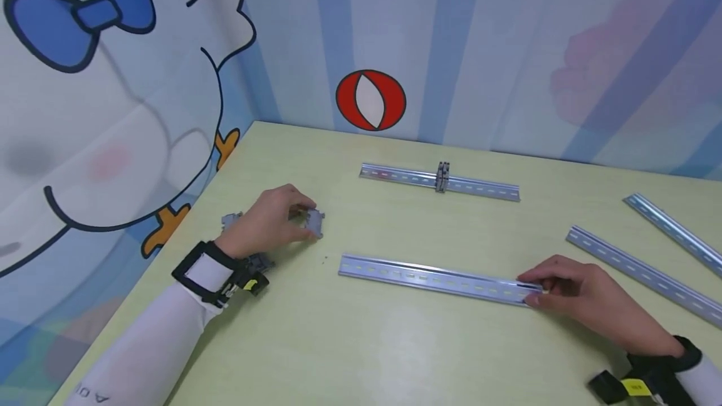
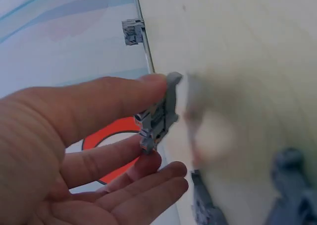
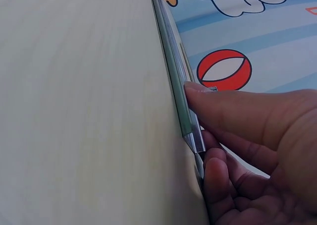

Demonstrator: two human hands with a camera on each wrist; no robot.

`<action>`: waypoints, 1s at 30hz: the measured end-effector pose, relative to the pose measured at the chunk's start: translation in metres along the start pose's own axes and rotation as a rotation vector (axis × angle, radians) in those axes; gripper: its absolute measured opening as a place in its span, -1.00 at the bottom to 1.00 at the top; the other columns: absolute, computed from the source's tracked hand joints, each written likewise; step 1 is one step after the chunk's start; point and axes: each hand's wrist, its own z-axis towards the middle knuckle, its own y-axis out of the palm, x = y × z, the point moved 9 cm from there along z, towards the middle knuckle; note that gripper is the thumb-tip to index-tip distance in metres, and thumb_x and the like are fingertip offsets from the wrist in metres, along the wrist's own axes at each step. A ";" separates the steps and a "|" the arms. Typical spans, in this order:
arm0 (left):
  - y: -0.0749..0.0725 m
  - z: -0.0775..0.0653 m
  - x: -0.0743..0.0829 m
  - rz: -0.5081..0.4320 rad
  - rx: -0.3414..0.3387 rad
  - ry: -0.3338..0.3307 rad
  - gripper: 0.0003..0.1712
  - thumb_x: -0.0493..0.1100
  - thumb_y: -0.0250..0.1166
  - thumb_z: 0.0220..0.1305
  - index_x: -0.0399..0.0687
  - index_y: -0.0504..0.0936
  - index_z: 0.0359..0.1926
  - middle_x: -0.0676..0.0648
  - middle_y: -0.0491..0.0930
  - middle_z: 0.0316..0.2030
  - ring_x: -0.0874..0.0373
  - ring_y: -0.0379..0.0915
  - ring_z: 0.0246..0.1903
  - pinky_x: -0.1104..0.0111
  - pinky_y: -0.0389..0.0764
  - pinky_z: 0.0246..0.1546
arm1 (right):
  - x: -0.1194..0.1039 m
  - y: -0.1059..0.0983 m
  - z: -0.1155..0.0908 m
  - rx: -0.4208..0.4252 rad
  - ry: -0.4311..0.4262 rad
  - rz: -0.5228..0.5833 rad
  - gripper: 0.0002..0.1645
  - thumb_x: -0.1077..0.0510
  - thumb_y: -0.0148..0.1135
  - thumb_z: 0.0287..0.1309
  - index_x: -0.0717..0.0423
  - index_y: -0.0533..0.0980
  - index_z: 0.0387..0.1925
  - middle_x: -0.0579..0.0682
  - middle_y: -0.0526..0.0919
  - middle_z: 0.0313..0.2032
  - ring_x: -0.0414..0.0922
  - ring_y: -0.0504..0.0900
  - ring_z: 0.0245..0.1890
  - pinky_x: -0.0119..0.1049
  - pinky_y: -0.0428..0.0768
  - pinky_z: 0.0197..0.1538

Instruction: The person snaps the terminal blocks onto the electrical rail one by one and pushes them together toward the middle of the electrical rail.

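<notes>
My left hand (image 1: 262, 221) pinches a grey DIN-rail terminal block (image 1: 314, 223) between thumb and fingers, above the left part of the table. In the left wrist view that terminal block (image 2: 170, 106) stands on edge between the thumb and fingertips. With thumb and fingers, my right hand (image 1: 589, 296) grips the right end of a slotted metal DIN rail (image 1: 429, 278), which lies crosswise in front of me. The right wrist view shows the thumb on one long side of this rail (image 3: 172, 66). The rail's left end is apart from the held block.
Farther back lies another DIN rail (image 1: 479, 188) with terminal blocks (image 1: 442, 177) clipped near its middle. Two more rails, one nearer (image 1: 648, 277) and one farther (image 1: 677, 230), slant at the right. Loose terminal blocks (image 1: 230, 220) sit around my left wrist. A printed wall (image 1: 507, 49) borders the table.
</notes>
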 end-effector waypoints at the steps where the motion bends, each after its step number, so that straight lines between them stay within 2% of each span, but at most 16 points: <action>1: -0.001 0.000 0.002 0.000 0.002 0.001 -0.44 -0.09 0.55 -0.02 -0.20 0.66 0.02 -0.08 0.58 -0.15 0.05 0.51 -0.15 0.23 0.58 -0.15 | 0.000 0.000 0.000 0.001 0.002 -0.003 -0.70 0.00 0.37 0.15 -0.18 0.62 -0.06 -0.14 0.60 -0.21 -0.21 0.50 -0.35 -0.41 0.51 -0.34; 5: -0.003 -0.001 0.010 -0.007 0.006 0.004 -0.44 -0.09 0.56 -0.05 -0.20 0.67 0.01 -0.07 0.55 -0.16 0.02 0.52 -0.15 0.23 0.58 -0.16 | 0.001 -0.001 -0.001 0.003 0.013 -0.010 -0.70 0.00 0.37 0.15 -0.17 0.62 -0.05 -0.13 0.60 -0.21 -0.21 0.49 -0.35 -0.41 0.51 -0.35; 8: -0.002 -0.004 0.020 -0.017 -0.017 0.019 -0.43 -0.11 0.56 -0.06 -0.18 0.67 0.02 -0.04 0.55 -0.14 0.03 0.51 -0.14 0.23 0.58 -0.15 | 0.002 0.000 -0.001 0.004 0.010 -0.009 -0.70 0.01 0.37 0.15 -0.17 0.62 -0.05 -0.13 0.60 -0.21 -0.21 0.49 -0.35 -0.41 0.51 -0.35; 14: 0.002 -0.017 0.056 0.030 -0.114 0.063 -0.40 -0.06 0.57 -0.06 -0.11 0.68 0.06 0.02 0.59 -0.11 0.09 0.50 -0.15 0.33 0.58 -0.21 | 0.000 0.000 0.001 0.004 -0.014 -0.023 -0.71 0.03 0.36 0.17 -0.20 0.62 -0.04 -0.16 0.60 -0.20 -0.23 0.50 -0.34 -0.42 0.51 -0.34; 18: 0.007 -0.023 0.074 0.035 -0.153 0.083 -0.43 -0.11 0.56 -0.05 -0.11 0.68 0.06 0.02 0.58 -0.12 0.11 0.51 -0.17 0.37 0.58 -0.21 | 0.001 -0.002 0.001 0.016 -0.030 -0.063 -0.71 0.13 0.36 0.17 -0.22 0.63 -0.07 -0.19 0.62 -0.20 -0.26 0.52 -0.33 -0.43 0.52 -0.34; 24: 0.021 -0.027 0.084 0.031 -0.193 0.052 -0.43 -0.17 0.56 -0.05 -0.17 0.66 0.06 0.00 0.53 -0.18 0.13 0.49 -0.22 0.42 0.54 -0.27 | -0.003 -0.006 0.001 0.056 -0.068 -0.095 -0.64 0.24 0.40 0.09 -0.23 0.66 -0.11 -0.24 0.66 -0.20 -0.31 0.58 -0.27 -0.47 0.57 -0.29; 28: 0.030 -0.028 0.086 0.040 -0.206 0.033 -0.45 -0.20 0.55 -0.03 -0.19 0.66 0.06 -0.02 0.50 -0.19 0.14 0.45 -0.26 0.42 0.52 -0.29 | -0.015 -0.007 -0.001 0.097 -0.141 -0.097 -0.61 0.31 0.43 0.02 -0.18 0.66 -0.14 -0.24 0.67 -0.21 -0.34 0.60 -0.23 -0.53 0.56 -0.26; 30: 0.032 -0.028 0.087 0.052 -0.202 0.033 -0.45 -0.20 0.54 -0.02 -0.19 0.66 0.06 -0.02 0.50 -0.19 0.16 0.42 -0.28 0.42 0.51 -0.30 | -0.024 -0.008 -0.003 0.130 -0.199 -0.133 -0.57 0.36 0.45 -0.05 -0.16 0.68 -0.17 -0.24 0.68 -0.22 -0.37 0.59 -0.22 -0.58 0.53 -0.26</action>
